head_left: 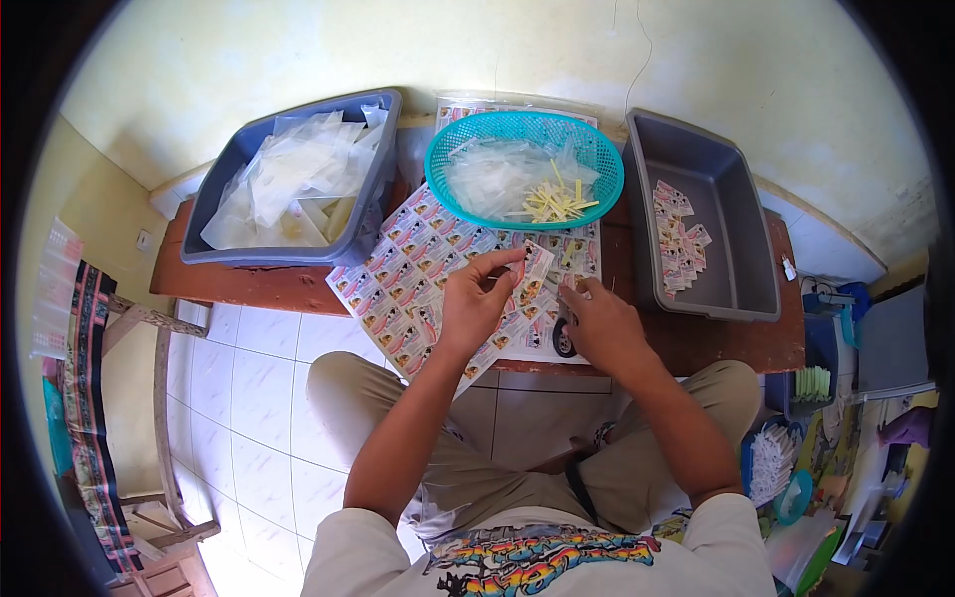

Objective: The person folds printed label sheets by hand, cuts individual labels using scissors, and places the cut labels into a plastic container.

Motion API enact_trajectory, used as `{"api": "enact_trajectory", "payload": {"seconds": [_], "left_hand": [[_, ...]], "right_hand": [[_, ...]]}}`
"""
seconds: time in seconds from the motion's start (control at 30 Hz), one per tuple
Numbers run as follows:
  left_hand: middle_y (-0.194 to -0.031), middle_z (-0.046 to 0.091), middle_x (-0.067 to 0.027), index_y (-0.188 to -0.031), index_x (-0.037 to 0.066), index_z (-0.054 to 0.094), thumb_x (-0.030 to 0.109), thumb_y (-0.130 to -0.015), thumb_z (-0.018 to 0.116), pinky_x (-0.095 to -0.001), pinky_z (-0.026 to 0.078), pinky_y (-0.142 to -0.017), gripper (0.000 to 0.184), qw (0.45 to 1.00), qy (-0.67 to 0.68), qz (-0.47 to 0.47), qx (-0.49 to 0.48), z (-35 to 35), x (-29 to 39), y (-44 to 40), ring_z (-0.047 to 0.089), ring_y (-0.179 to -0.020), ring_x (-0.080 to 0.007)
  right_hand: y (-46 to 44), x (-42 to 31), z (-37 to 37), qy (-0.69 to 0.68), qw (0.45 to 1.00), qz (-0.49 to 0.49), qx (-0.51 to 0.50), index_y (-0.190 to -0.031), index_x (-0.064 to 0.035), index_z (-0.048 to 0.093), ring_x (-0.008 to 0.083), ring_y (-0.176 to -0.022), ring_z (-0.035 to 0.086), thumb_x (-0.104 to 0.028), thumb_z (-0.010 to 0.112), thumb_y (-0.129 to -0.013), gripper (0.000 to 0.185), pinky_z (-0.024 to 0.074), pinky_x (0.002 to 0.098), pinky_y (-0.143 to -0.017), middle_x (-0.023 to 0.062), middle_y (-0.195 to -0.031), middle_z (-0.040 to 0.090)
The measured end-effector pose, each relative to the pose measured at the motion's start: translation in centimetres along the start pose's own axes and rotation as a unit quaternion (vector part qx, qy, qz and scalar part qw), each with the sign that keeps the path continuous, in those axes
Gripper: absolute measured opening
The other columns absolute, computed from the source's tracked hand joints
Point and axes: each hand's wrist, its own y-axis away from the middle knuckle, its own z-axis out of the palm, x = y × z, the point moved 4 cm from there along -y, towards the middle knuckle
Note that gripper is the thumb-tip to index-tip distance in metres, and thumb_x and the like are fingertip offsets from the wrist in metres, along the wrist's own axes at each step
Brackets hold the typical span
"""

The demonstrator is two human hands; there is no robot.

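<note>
Head view shows the left hand (482, 298) pinching a small printed piece (537, 264) over the printed sheets (398, 289) on the tabletop (731, 343), while the right hand (605, 326) curls narrowly near it, though I cannot tell whether it grips anything. Because the sheets overhang the front edge, a brushing forearm (406, 423) could drag them askew, perhaps jostling the teal basket (487, 220) that seems to rest on them.

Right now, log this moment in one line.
left hand: pinching printed label; right hand: over printed sheets, grip unclear; teal basket: clear plastic bags, yellow strips; right gray bin: cut labels
</note>
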Motion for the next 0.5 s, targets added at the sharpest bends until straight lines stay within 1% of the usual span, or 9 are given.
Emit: {"api": "enact_trajectory", "payload": {"seconds": [0.07, 0.13, 0.17, 0.23, 0.27, 0.33, 0.37, 0.43, 0.5], "left_hand": [[-0.098, 0.074, -0.0032, -0.128, -0.001, 0.074, -0.001, -0.100, 0.066, -0.0231, 0.053, -0.076, 0.029, 1.000, -0.019, -0.007, -0.015, 0.0, 0.2, 0.0, 0.065, -0.086, -0.0055], [-0.101, 0.076, -0.0046, -0.126, -0.001, 0.075, -0.003, -0.099, 0.065, -0.0236, 0.054, -0.078, 0.028, 0.998, -0.032, 0.000, -0.046, 0.5, 0.6, -0.2, 0.065, -0.088, -0.0050], [-0.101, 0.076, -0.0046, -0.126, -0.001, 0.075, -0.003, -0.099, 0.065, -0.0236, 0.054, -0.078, 0.028, 0.998, -0.032, 0.003, -0.048, 0.7, 0.8, -0.4, 0.065, -0.088, -0.0050], [-0.107, 0.078, -0.0057, -0.125, -0.001, 0.075, -0.004, -0.098, 0.064, -0.0245, 0.055, -0.081, 0.029, 0.993, -0.032, 0.028, -0.110, 2.0, 2.1, -0.5, 0.066, -0.092, -0.0062], [-0.107, 0.078, -0.0057, -0.125, -0.001, 0.075, -0.004, -0.098, 0.064, -0.0245, 0.055, -0.081, 0.029, 0.993, -0.032, 0.031, -0.114, 2.3, 2.7, -0.7, 0.066, -0.092, -0.0062], [-0.121, 0.075, -0.0065, -0.130, -0.002, 0.072, -0.003, -0.101, 0.064, -0.0277, 0.055, -0.094, 0.030, 0.980, -0.057, 0.004, -0.193, 3.4, 3.6, -0.9, 0.068, -0.105, -0.0103], [-0.121, 0.075, -0.0065, -0.130, -0.002, 0.072, -0.003, -0.101, 0.064, -0.0277, 0.055, -0.094, 0.030, 0.978, -0.058, 0.008, -0.198, 3.9, 4.0, -1.1, 0.068, -0.105, -0.0103], [-0.125, 0.075, -0.0092, -0.132, -0.003, 0.071, -0.005, -0.100, 0.065, -0.0300, 0.056, -0.099, 0.032, 0.970, -0.087, 0.029, -0.227, 5.2, 5.0, -1.4, 0.069, -0.109, -0.0114], [-0.125, 0.074, -0.0103, -0.133, -0.003, 0.070, -0.006, -0.100, 0.065, -0.0307, 0.056, -0.100, 0.034, 0.969, -0.107, 0.065, -0.215, 6.4, 6.4, -1.9, 0.070, -0.110, -0.0124]], "right_hand": [[-0.1, 0.3, -1.4, -0.036, 0.999, -0.001, 0.029, -0.141, -0.0074, 0.065, 0.0345, -0.103, 0.073, -0.013, 0.079, -0.087, 0.056, 0.0609, 0.0466, -0.087, 0.0180, -0.128, 0.065], [-0.2, 0.5, -3.6, -0.213, 0.971, -0.035, 0.107, -0.135, -0.0037, 0.069, 0.0323, -0.095, 0.075, -0.012, 0.077, -0.091, 0.046, 0.0616, 0.0431, -0.082, 0.0186, -0.115, 0.070], [-0.2, 0.3, -4.5, -0.211, 0.971, -0.035, 0.111, -0.135, -0.0037, 0.069, 0.0323, -0.095, 0.075, -0.012, 0.077, -0.091, 0.046, 0.0616, 0.0431, -0.082, 0.0186, -0.115, 0.070], [-0.1, 0.1, -6.6, -0.300, 0.942, -0.044, 0.143, -0.133, -0.0014, 0.071, 0.0264, -0.087, 0.076, -0.013, 0.076, -0.095, 0.040, 0.0614, 0.0383, -0.076, 0.0180, -0.108, 0.074], [-0.1, 0.4, -7.1, -0.299, 0.942, -0.043, 0.146, -0.133, -0.0014, 0.071, 0.0264, -0.087, 0.076, -0.013, 0.076, -0.095, 0.040, 0.0614, 0.0383, -0.076, 0.0180, -0.108, 0.074], [-0.3, 1.4, -7.4, -0.374, 0.925, 0.008, 0.069, -0.134, -0.0010, 0.070, 0.0186, -0.078, 0.074, -0.016, 0.075, -0.099, 0.039, 0.0608, 0.0345, -0.070, 0.0146, -0.099, 0.077], [-0.4, 2.0, -7.9, -0.374, 0.924, 0.009, 0.075, -0.134, -0.0010, 0.070, 0.0186, -0.078, 0.074, -0.016, 0.075, -0.099, 0.039, 0.0608, 0.0345, -0.070, 0.0146, -0.099, 0.077], [-0.4, 3.4, -8.1, -0.389, 0.921, 0.019, 0.023, -0.127, 0.0002, 0.073, 0.0121, -0.073, 0.070, -0.018, 0.076, -0.099, 0.034, 0.0593, 0.0311, -0.066, 0.0087, -0.088, 0.077], [-0.5, 4.7, -8.6, -0.413, 0.910, 0.028, 0.034, -0.123, 0.0003, 0.074, 0.0103, -0.072, 0.070, -0.018, 0.076, -0.099, 0.031, 0.0579, 0.0293, -0.064, 0.0064, -0.084, 0.076]]}}
